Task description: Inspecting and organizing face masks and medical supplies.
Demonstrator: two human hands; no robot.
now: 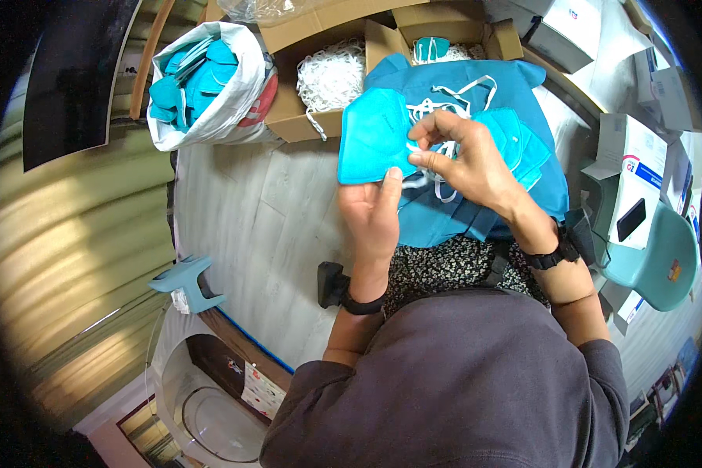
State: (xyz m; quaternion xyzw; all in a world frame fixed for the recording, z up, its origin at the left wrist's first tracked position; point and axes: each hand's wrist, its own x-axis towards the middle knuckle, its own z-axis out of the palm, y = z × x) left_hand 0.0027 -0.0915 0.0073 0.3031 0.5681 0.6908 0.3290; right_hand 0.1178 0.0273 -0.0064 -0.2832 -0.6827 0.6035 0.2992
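Note:
A flat turquoise face mask (373, 132) is held up over my lap, its lower edge between the thumb and fingers of my left hand (373, 210). At the mask's right side, the thumb and forefinger of my right hand (476, 160) pinch a white elastic strap (415, 147). Dark teal cloth (444, 76) covers my lap. Several more turquoise masks (508, 132) lie fanned on it, just right of my right hand. Loose white straps (485, 92) curl on the cloth, partly hidden behind my right hand.
Far left stands a white sack (251, 101) full of turquoise masks. Beside it, an open cardboard box (300, 127) holds a heap of white straps (331, 78). Another box (505, 39) contains straps and a mask. A green stool (663, 261), cartons (632, 156) and a phone (631, 220) are right.

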